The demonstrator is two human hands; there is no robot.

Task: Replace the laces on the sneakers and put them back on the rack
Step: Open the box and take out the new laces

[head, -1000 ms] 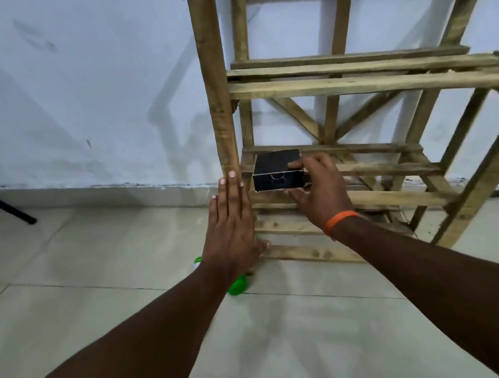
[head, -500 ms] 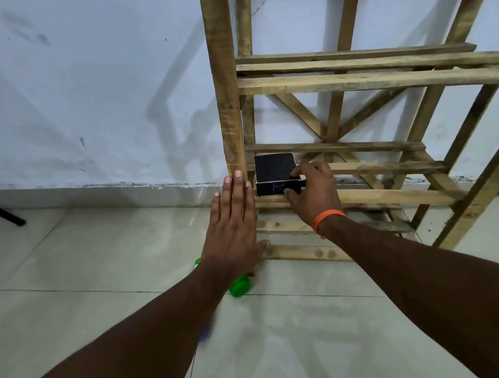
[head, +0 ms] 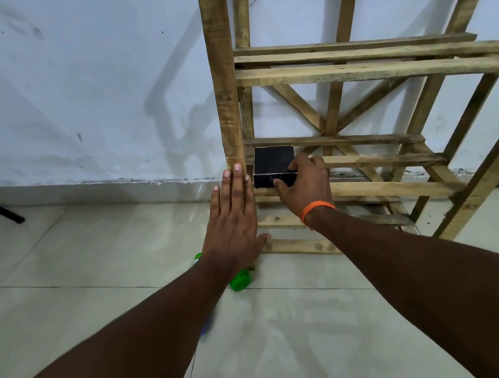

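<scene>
Green object (head: 239, 280) lies on floor under left forearm. Left hand (head: 233, 221) is flat, fingers straight, holding nothing, tips at front post of rack (head: 223, 83). Right hand (head: 305, 187) has fingers curled round black box (head: 273, 162) at left end of low slat shelf. Box judged light, rigid, smooth: hold by opposite sides. No sneakers visible.

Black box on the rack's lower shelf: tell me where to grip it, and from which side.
Probably pinch the black box across its top and front face, coming from the front right, as the right hand does. Its left side sits close to the rack's post, leaving little room there.
</scene>
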